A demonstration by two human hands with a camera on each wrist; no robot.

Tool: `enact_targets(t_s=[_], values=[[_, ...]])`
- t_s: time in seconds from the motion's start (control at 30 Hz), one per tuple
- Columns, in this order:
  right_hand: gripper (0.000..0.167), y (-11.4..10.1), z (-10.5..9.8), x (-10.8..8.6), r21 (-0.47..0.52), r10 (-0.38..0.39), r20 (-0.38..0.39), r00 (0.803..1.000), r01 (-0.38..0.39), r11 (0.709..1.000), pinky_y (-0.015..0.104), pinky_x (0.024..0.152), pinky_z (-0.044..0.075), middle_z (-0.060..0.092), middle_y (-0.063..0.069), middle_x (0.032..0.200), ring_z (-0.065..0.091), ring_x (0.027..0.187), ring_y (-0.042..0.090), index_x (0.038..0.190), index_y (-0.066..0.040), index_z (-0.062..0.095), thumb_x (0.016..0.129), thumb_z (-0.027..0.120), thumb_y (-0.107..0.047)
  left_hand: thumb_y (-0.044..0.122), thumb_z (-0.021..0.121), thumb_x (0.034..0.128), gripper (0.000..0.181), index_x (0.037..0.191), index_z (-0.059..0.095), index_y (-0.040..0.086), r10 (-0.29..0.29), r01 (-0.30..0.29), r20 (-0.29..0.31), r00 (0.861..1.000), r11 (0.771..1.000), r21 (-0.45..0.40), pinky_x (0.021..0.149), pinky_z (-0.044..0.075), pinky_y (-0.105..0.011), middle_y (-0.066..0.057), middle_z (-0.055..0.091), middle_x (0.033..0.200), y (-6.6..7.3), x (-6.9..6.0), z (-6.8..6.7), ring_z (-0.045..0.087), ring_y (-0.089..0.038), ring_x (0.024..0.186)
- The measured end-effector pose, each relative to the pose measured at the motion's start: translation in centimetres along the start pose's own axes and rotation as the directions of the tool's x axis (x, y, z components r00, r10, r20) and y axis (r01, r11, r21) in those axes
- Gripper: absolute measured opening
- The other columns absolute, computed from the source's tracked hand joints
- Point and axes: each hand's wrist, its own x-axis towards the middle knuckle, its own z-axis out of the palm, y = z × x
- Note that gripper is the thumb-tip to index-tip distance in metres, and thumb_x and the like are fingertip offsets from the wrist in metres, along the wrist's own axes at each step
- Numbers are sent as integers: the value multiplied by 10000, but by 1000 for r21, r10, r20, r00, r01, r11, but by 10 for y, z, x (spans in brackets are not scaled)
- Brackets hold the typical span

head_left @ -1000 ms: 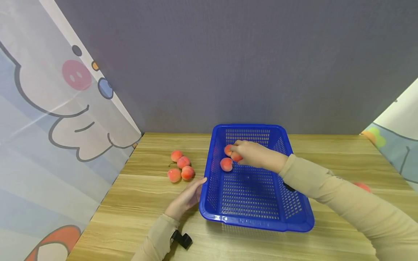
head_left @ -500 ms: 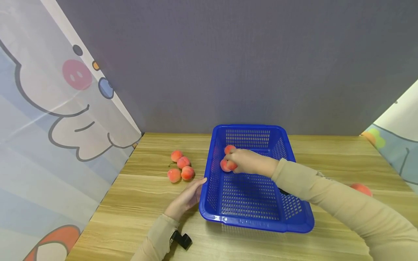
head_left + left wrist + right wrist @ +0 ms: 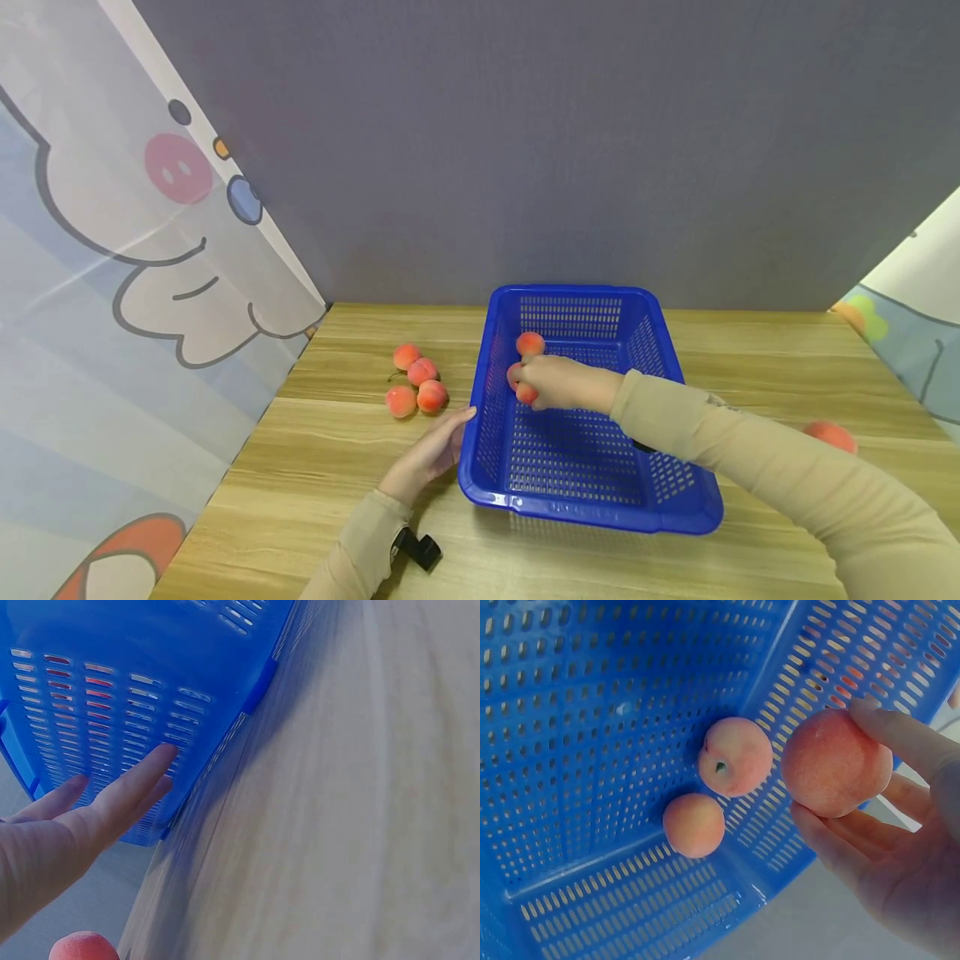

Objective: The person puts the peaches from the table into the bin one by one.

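My right hand [image 3: 564, 383] reaches inside the blue plastic basket [image 3: 588, 518] and holds a peach [image 3: 836, 763] between thumb and fingers. Two more peaches lie in the basket: one with a green stem spot [image 3: 735, 756], partly hidden by my hand in the head view, and another peach [image 3: 530, 343] near the far left corner. The held peach is above the basket floor in the right wrist view. My left hand [image 3: 431, 454] touches the basket's left side. Its straight fingers [image 3: 142, 780] lie along the slotted outer wall, with the thumb at the rim.
Several peaches [image 3: 416, 379] cluster on the wooden table [image 3: 300, 500] left of the basket. A single peach [image 3: 830, 436] lies to the right, beyond my right sleeve. A grey panel [image 3: 562, 150] stands behind the table, with cartoon-printed sheets [image 3: 97, 292] at the sides.
My right hand has moved toward me and slightly left inside the basket, carrying the peach from beside the far one to beside the nearer one. The left hand and basket stay put.
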Motion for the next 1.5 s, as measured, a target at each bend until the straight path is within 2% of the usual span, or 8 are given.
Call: enact_targets(t_s=[0.07, 0.27, 0.47, 0.7, 0.97, 1.1, 1.33, 1.5], values=[[224, 0, 4, 1, -14, -6, 7, 1000, 6, 1000, 282, 632, 460, 497, 1, 736, 512, 684, 160, 826, -102, 586, 658, 730, -65, 165, 269, 970, 310, 1207, 385, 2, -4, 4, 4, 1000, 1000, 4, 736, 483, -272, 11, 613, 937, 2, -1, 1, 586, -108, 843], [352, -1, 13, 2, -47, -7, 28, 1000, 9, 999, 324, 752, 475, 624, 69, 904, 594, 832, 229, 970, -39, 626, 637, 732, -80, 161, 257, 966, 345, 1226, 350, -46, -1, 0, 21, 1000, 999, 35, 744, 480, -266, 24, 610, 938, 12, -8, 10, 583, -99, 848], [388, -2, 20, 3, -11, 28, 74, 997, -27, 1000, 352, 815, 462, 640, 96, 955, 586, 923, 254, 1028, -16, 620, 659, 728, -69, 162, 244, 971, 360, 1241, 332, -58, 0, 0, 22, 1000, 1000, 28, 742, 483, -279, 16, 609, 945, 8, -4, 6, 586, -111, 851], [390, -3, 25, 5, -31, 29, 87, 996, -26, 999, 350, 778, 475, 644, 72, 907, 600, 862, 247, 1018, -21, 618, 650, 735, -75, 205, 300, 965, 416, 1270, 309, -78, 1, -1, 1, 1000, 1000, 30, 745, 482, -276, 4, 610, 961, 0, 1, 0, 585, -115, 865], [377, -4, 33, 6, -21, 55, 93, 994, -53, 998, 348, 799, 469, 641, 72, 919, 590, 894, 245, 1019, -39, 622, 663, 735, -90, 258, 372, 941, 449, 1259, 340, -58, 10, -10, 11, 1000, 1000, 22, 758, 479, -290, 1, 608, 979, 0, 0, 0, 582, -125, 884], [370, -5, 37, 6, -31, 54, 82, 995, -52, 998, 333, 782, 473, 632, 70, 889, 593, 875, 234, 998, -48, 626, 652, 746, -99, 245, 368, 943, 428, 1246, 356, -57, 13, -13, 21, 1000, 1000, 7, 756, 479, -288, -4, 611, 976, 2, -1, 1, 583, -129, 885], [292, -5, 43, 7, -63, 41, 52, 998, -37, 997, 314, 691, 480, 573, 30, 742, 587, 766, 207, 889, -79, 621, 631, 755, -105, 234, 343, 953, 365, 1203, 393, -28, 20, -20, 23, 1000, 1000, 7, 742, 485, -281, 1, 616, 960, 2, -2, 2, 588, -122, 865], [298, -5, 46, 8, -70, 45, 55, 997, -41, 997, 319, 698, 482, 582, 31, 763, 590, 779, 211, 900, -80, 624, 635, 757, -112, 243, 359, 946, 363, 1203, 397, -11, 15, -15, 19, 1000, 1000, 4, 736, 487, -286, -6, 615, 957, 1, -1, 1, 591, -126, 858]])
